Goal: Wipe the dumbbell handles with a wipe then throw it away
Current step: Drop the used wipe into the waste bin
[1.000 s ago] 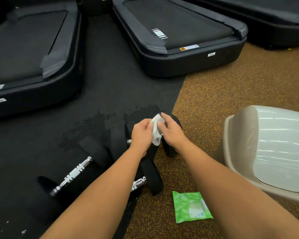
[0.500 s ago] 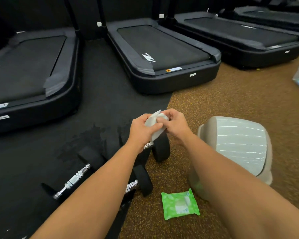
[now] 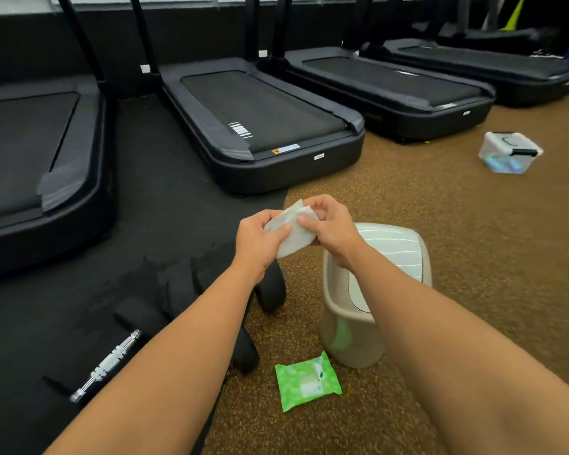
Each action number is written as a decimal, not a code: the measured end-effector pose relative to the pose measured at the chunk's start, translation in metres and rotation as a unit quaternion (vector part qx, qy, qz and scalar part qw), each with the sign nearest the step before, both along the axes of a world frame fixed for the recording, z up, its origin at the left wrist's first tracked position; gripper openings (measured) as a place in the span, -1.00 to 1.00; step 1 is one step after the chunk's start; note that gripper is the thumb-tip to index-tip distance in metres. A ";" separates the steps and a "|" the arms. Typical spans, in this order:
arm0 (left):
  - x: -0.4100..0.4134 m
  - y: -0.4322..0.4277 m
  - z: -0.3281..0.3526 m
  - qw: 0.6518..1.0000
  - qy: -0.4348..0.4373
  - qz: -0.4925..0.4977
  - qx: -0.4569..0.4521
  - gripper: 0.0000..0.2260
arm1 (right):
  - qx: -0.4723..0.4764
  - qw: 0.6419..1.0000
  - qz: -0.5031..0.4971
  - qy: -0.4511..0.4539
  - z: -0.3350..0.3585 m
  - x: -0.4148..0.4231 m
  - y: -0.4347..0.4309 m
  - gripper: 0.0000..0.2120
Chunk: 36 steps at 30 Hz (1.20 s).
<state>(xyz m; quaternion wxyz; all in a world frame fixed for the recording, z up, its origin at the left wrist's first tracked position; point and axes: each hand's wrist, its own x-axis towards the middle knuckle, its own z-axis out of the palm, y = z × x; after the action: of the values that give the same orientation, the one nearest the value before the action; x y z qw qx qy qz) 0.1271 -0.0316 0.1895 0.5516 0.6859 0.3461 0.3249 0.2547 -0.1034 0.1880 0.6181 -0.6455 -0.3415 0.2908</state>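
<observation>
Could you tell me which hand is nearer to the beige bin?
Right. The right hand is at the left edge of the bin; the left hand is farther left, above a dumbbell.

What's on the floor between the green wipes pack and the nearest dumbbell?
Nothing: the head view shows only a strip of bare brown floor between the green wipes pack and the dumbbell.
</observation>
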 end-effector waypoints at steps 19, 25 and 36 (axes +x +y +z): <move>0.048 -0.062 -0.002 0.993 0.072 -0.051 0.077 -0.88 | -0.074 0.997 -0.022 0.020 -0.014 0.065 -0.106 -0.78; 0.051 -0.066 -0.003 0.989 0.092 -0.054 0.104 -0.85 | -0.119 0.992 -0.022 -0.028 -0.024 0.064 -0.113 -0.78; 0.052 -0.071 -0.008 0.986 0.106 -0.060 0.112 -0.84 | -0.257 0.943 -0.012 -0.211 -0.051 0.065 -0.115 -0.89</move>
<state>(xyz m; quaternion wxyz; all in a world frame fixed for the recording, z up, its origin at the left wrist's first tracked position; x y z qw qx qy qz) 0.1791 -0.1021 0.1813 0.4495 0.7934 0.3227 0.2535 0.3196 -0.2187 0.1372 0.3483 -0.8331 -0.3702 0.2182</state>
